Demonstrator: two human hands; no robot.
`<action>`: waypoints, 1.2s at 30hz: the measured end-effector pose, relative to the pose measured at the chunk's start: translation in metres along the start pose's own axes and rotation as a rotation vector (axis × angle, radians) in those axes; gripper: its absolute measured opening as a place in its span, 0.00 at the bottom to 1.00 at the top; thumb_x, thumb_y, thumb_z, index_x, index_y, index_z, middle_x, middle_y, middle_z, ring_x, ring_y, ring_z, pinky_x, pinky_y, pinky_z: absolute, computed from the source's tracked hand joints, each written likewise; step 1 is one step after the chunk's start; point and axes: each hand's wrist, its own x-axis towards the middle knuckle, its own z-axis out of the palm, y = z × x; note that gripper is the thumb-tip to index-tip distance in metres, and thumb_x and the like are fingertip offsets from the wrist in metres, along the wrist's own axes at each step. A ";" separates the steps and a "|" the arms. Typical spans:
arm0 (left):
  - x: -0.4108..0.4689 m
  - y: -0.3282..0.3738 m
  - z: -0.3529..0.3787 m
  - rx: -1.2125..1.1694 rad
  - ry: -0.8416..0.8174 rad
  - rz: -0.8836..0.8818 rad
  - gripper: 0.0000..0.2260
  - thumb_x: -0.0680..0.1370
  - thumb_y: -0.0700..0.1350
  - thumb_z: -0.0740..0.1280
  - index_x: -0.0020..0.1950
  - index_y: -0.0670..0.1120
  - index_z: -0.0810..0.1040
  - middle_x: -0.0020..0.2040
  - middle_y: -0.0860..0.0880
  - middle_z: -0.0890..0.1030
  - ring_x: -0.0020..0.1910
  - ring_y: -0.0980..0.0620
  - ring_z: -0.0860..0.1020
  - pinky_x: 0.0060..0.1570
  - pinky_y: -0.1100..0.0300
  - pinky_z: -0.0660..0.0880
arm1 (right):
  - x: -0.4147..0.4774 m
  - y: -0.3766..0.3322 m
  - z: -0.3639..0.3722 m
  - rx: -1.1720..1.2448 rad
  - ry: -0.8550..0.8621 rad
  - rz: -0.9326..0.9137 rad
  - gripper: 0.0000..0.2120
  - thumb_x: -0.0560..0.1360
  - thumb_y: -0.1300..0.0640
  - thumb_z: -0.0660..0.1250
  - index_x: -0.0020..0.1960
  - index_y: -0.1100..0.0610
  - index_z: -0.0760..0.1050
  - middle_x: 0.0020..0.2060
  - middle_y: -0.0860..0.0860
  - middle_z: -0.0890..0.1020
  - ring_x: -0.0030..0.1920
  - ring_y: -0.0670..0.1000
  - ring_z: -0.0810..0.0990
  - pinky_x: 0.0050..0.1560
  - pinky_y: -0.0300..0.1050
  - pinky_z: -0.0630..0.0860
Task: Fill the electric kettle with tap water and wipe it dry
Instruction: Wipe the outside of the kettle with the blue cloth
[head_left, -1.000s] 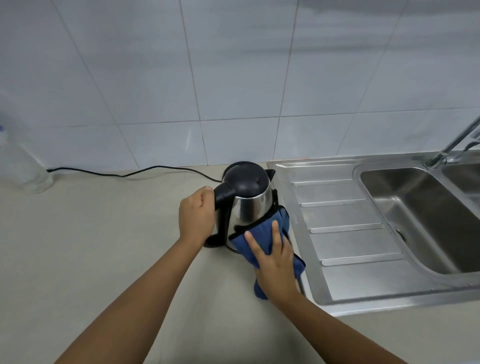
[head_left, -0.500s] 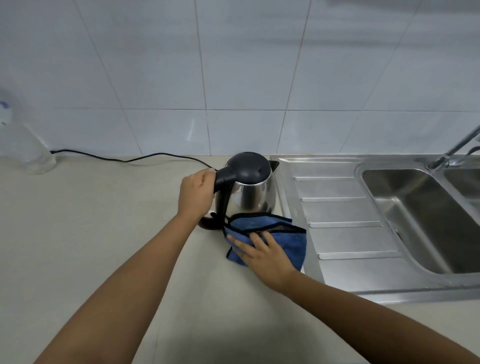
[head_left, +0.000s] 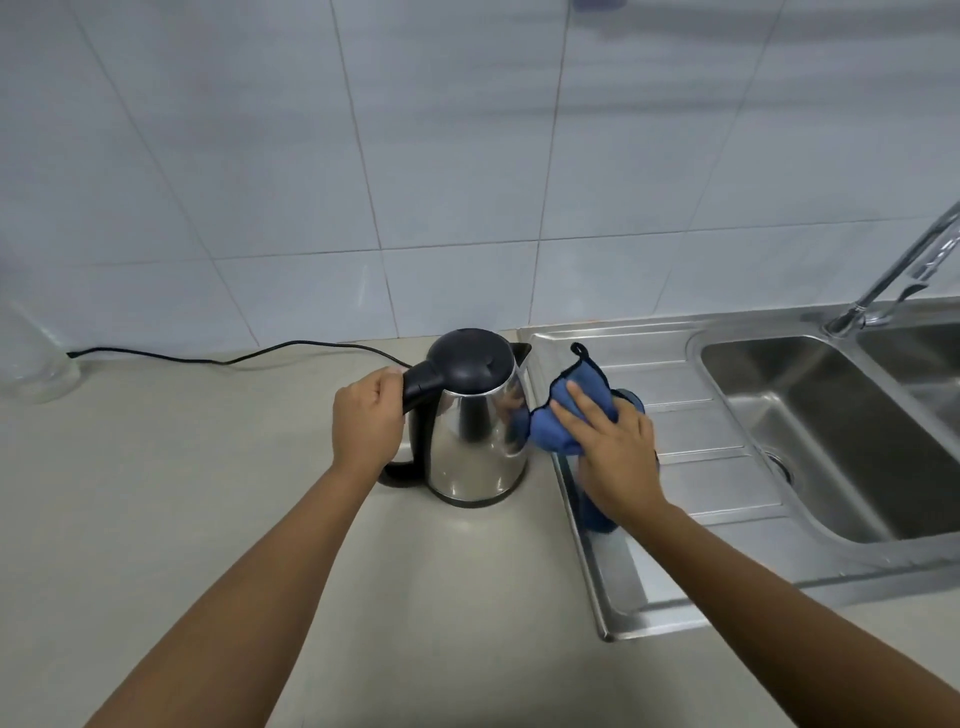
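A steel electric kettle (head_left: 475, 441) with a black lid and handle stands upright on the beige counter, lid closed. My left hand (head_left: 366, 421) grips its black handle on the left side. My right hand (head_left: 615, 457) presses a blue cloth (head_left: 571, 410) against the kettle's right side, over the edge of the sink's draining board. Part of the cloth hangs down under my palm.
A steel sink (head_left: 810, 426) with a ribbed draining board fills the right side, its tap (head_left: 904, 270) at the far right. A black power cord (head_left: 234, 356) runs along the tiled wall. A clear container (head_left: 36, 358) stands at the far left.
My right hand has carried the cloth from the kettle's front base round to its right side. The left hand has kept hold of the handle.
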 end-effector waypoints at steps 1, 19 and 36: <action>0.001 -0.001 0.000 -0.013 0.003 -0.006 0.13 0.74 0.45 0.53 0.29 0.51 0.63 0.27 0.44 0.72 0.31 0.41 0.71 0.31 0.51 0.68 | 0.002 -0.014 -0.002 0.072 0.094 0.024 0.34 0.67 0.68 0.74 0.71 0.51 0.75 0.74 0.52 0.72 0.59 0.68 0.75 0.58 0.64 0.73; 0.007 -0.008 -0.002 -0.053 -0.037 -0.057 0.14 0.76 0.46 0.53 0.33 0.40 0.66 0.29 0.37 0.74 0.27 0.51 0.71 0.28 0.56 0.68 | -0.020 -0.080 0.033 1.121 -0.040 0.416 0.39 0.73 0.30 0.56 0.80 0.38 0.46 0.80 0.45 0.57 0.79 0.47 0.57 0.79 0.54 0.56; 0.014 0.024 -0.018 -0.411 0.210 -0.271 0.16 0.75 0.44 0.58 0.34 0.33 0.68 0.28 0.37 0.70 0.24 0.51 0.69 0.26 0.60 0.68 | 0.028 -0.086 0.024 1.375 0.073 0.785 0.45 0.71 0.22 0.51 0.77 0.50 0.63 0.74 0.51 0.70 0.74 0.53 0.68 0.75 0.57 0.63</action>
